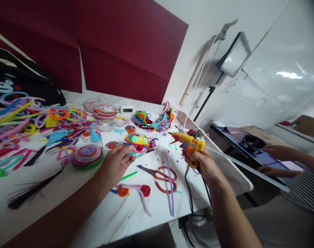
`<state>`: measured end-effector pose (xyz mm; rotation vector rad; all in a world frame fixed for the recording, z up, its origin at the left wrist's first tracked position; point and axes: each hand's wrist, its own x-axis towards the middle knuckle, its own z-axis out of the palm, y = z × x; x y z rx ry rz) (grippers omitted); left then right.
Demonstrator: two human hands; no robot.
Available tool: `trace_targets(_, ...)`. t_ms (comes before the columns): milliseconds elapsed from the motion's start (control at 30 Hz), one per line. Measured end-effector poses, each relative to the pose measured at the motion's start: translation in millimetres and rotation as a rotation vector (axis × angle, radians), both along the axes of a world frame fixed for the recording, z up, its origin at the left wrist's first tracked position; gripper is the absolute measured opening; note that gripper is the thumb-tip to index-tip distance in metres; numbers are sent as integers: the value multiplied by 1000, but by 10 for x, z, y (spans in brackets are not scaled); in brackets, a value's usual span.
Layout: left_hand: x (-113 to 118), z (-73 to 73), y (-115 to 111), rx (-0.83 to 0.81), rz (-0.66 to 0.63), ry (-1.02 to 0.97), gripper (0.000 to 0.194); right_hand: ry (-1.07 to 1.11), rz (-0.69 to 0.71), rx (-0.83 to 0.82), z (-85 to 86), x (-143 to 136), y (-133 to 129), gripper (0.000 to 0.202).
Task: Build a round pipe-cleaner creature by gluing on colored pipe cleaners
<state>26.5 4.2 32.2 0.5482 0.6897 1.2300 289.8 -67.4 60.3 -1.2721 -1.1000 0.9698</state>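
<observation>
My left hand (118,162) holds a small round craft piece (137,140) wrapped in green, yellow, pink and red pipe cleaners, raised over the white table. A yellow hot glue gun (186,139) with a lit orange light is gripped in my right hand (200,160); its nozzle points left toward the craft piece, apart from it. Below and between the hands lie orange-handled scissors (165,179) beside a long lilac pipe cleaner (169,186). Orange and red pipe-cleaner coils (145,190) rest nearer me. Left of my left hand sits a round coiled piece (87,155).
A heap of loose pipe cleaners (19,127) covers the table's left side, with a dark tassel (35,189) in front. Clear bowls (105,113), a small digital display (127,110) and finished-looking craft pieces (165,121) stand behind. Black cables (190,189) hang down. Another person's hands (278,153) are at right.
</observation>
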Motion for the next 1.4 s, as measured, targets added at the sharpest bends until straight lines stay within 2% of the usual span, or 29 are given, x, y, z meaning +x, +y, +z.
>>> trace_targets(100, 7, 9, 4, -8, 10, -2, 35, 100, -7, 17, 99, 36, 126, 19)
trace_targets(233, 20, 5, -5, -8, 40, -11, 31, 92, -26, -57, 98, 14, 187, 17)
trace_targets(400, 34, -13, -9, -31, 25, -16, 26, 249, 131, -23, 10, -203, 47, 20)
trace_targets(667, 32, -17, 29, -116, 99, -13, 33, 275, 180, -66, -89, -601, -28, 20)
trace_targets(900, 15, -28, 45, -132, 150, -1, 32, 369, 345, -94, -139, -796, -102, 26)
trace_targets(967, 9, -20, 49, -134, 162, 8, 30, 321, 352, -78, -155, -807, -123, 28)
trace_targets(1133, 1, 9, 32, -126, 171, -37, 29, -83, 109, -36, -191, -780, -228, 29)
trace_targets(1200, 5, 33, 11, -131, 164, -64, 28, -184, 101, -33, -210, -771, -285, 31)
trace_targets(1400, 21, 113, -44, -169, 120, -96, 27, -189, 84, -65, -367, -738, -377, 23)
